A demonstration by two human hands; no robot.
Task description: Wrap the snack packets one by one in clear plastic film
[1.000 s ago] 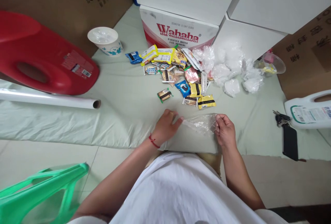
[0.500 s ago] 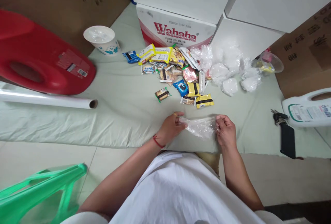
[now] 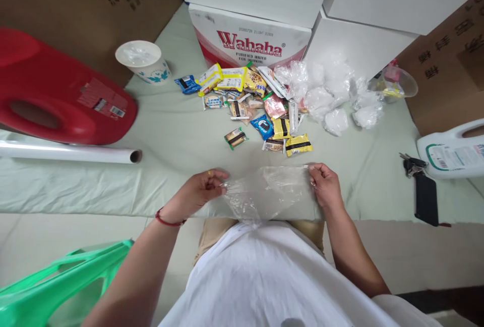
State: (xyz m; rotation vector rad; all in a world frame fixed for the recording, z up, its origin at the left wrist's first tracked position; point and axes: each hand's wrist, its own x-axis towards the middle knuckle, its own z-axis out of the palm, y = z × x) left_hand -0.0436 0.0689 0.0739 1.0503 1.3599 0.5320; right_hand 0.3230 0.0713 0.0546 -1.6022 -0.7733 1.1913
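A thin, crinkled piece of clear plastic film (image 3: 270, 193) stretches between my two hands, above the table's front edge. My left hand (image 3: 202, 191) pinches its left end between thumb and fingers. At the other end, my right hand (image 3: 325, 183) grips the upper right corner. I cannot tell whether the film is a bag or a single sheet. Just beyond it lie small wrapped snacks, among them a yellow packet (image 3: 298, 144), a blue packet (image 3: 262, 126) and a green-edged packet (image 3: 236, 137).
Clear plastic-wrapped bundles (image 3: 328, 92) are heaped before white boxes (image 3: 253, 40). On the left are a red jug (image 3: 64, 95), a white roll (image 3: 71, 151) and a paper cup (image 3: 151, 67). A phone (image 3: 426, 198), keys (image 3: 413, 166) and a white bottle (image 3: 454, 153) lie right. A green stool (image 3: 71, 276) stands below.
My left hand has moved to the left, away from my right hand. The plastic film, bunched before, is now spread wider between them. My right hand has barely moved.
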